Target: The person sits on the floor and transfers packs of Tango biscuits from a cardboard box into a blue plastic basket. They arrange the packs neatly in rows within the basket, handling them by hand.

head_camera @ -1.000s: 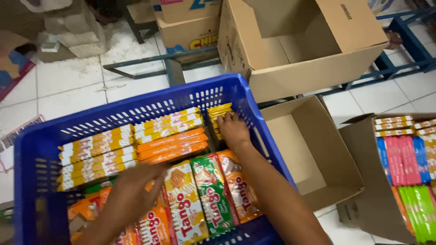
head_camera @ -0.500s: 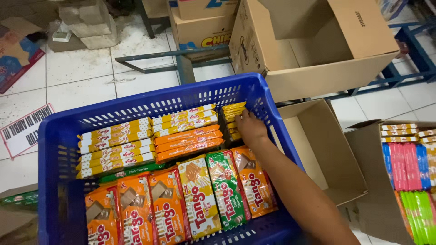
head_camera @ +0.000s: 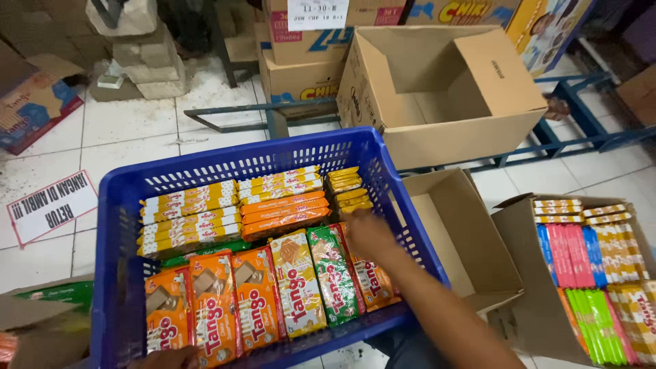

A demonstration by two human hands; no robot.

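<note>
a blue crate (head_camera: pixel 116 205) of wafer packs, seen from above, on a tiled floor (head_camera: pixel 130 130).

nearest, the left hand (head_camera: pixel 164 358) is seen at the crate's front rim, mostly cut off, so its grip cannot be told. the right hand (head_camera: pixel 369 236) is laid blurred over an orange wafer pack (head_camera: pixel 372 280) at the crate's right side; whether anything is held cannot be told. just beyond it, small yellow packs (head_camera: pixel 345 188) are stacked in the far right corner. farther off, an open cardboard box (head_camera: pixel 437 96) is seen.
</note>
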